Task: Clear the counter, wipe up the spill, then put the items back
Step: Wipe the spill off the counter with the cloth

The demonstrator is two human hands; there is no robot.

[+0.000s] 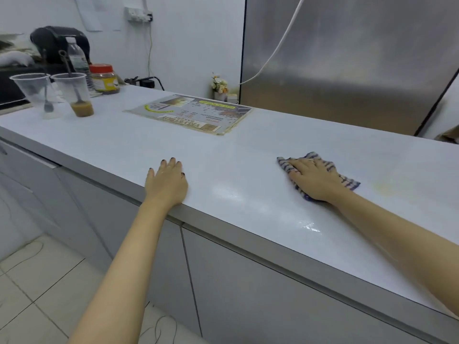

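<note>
My right hand (314,180) presses flat on a blue-striped cloth (349,182) on the white counter (223,155). A faint yellowish stain (383,188) lies just right of the cloth, and a wet sheen (308,225) shows near the front edge. My left hand (167,181) rests flat on the counter by its front edge, fingers straight, holding nothing. At the far left stand two clear plastic cups: one (33,93) with a spoon, the other (74,94) with a stirrer and brown liquid. Behind them are a water bottle (78,62) and a red-lidded jar (104,79).
A laminated menu sheet (191,112) lies flat at the back middle of the counter. A small flower pot (219,86) stands by the wall. A tall steel fridge (347,58) rises behind the counter at right. A black machine (57,43) sits far left. Cabinets and tiled floor lie below.
</note>
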